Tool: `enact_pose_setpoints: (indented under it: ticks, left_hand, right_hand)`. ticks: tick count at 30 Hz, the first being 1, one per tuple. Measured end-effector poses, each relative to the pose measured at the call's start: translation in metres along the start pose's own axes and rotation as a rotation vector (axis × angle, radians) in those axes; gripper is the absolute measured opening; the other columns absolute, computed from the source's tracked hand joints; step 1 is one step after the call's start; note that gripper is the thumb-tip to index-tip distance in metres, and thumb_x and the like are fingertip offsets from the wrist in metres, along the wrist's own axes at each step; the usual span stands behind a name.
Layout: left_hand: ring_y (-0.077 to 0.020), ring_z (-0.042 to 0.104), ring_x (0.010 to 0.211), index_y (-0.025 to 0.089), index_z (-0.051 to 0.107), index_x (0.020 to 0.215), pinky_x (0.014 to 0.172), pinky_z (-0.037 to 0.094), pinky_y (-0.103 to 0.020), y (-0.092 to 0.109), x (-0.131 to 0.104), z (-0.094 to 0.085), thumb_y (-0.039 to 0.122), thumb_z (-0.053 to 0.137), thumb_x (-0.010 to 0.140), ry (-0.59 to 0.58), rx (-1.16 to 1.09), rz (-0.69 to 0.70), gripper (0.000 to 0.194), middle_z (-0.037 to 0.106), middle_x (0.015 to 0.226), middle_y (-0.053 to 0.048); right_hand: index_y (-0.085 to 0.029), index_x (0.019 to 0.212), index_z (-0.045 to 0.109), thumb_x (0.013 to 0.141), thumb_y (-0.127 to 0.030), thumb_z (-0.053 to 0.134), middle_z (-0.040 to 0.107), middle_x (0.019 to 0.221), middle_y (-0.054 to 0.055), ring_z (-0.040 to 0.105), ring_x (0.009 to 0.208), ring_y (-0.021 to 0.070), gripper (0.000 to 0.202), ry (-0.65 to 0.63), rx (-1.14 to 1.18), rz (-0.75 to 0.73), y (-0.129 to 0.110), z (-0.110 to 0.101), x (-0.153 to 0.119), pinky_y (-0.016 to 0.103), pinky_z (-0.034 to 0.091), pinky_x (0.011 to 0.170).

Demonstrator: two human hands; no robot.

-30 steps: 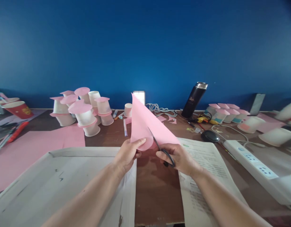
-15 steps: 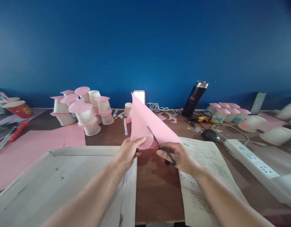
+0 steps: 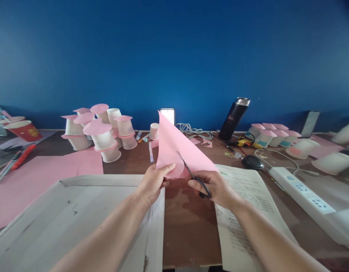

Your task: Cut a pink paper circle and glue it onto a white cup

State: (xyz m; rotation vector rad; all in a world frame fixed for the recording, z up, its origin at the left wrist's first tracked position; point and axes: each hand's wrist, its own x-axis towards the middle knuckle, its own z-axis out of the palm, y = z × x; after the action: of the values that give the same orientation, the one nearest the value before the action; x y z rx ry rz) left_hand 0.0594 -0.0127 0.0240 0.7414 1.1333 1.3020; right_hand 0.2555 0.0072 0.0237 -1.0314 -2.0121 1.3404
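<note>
My left hand (image 3: 155,180) pinches the lower left part of a pink sheet of paper (image 3: 177,141), thumb on top. The sheet is held up above the table, its pointed corner toward the wall. Black-handled scissors (image 3: 201,184) are in my right hand (image 3: 212,185), fingers wrapped round the handles. Their blades lie against the paper, along a cut whose near edge curves beside my left thumb. Part of the handles is hidden by my fingers.
Paper cups with pink tops (image 3: 99,134) are stacked at the left. A black thermos (image 3: 232,119) stands at the back right. At the right lie a power strip (image 3: 301,192) and a printed sheet (image 3: 248,211). A white tray-like box (image 3: 86,211) fills the front left.
Almost nothing differs. The view has shifted very slightly; both hands, the scissors and the pink paper keep nearly the same position.
</note>
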Motion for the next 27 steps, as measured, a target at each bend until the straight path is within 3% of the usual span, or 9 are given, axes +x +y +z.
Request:
enact_pose_setpoints:
  ticks: [20, 27]
  left_hand:
    - [-0.0096, 0.049, 0.058, 0.011, 0.067, 0.084, 0.048, 0.030, -0.021, -0.0064, 0.0050, -0.0057, 0.038, 0.075, 0.063, 0.027, 0.075, -0.005, 0.034, 0.062, 0.073, -0.004]
    - [-0.0147, 0.057, 0.067, 0.012, 0.069, 0.093, 0.056, 0.038, -0.024, -0.0087, 0.0079, -0.0083, 0.043, 0.074, 0.063, 0.000, 0.153, 0.051, 0.043, 0.068, 0.084, -0.009]
  right_hand:
    - [-0.016, 0.066, 0.055, 0.081, -0.047, 0.061, 0.047, 0.057, -0.004, 0.040, 0.053, 0.0080, 0.034, 0.006, 0.024, 0.022, -0.0018, -0.0007, -0.0002, 0.021, 0.029, 0.048]
    - [-0.016, 0.083, 0.063, 0.079, -0.048, 0.063, 0.049, 0.061, -0.003, 0.043, 0.053, 0.0082, 0.032, 0.001, 0.104, 0.039, -0.0014, 0.0002, -0.0005, 0.020, 0.035, 0.049]
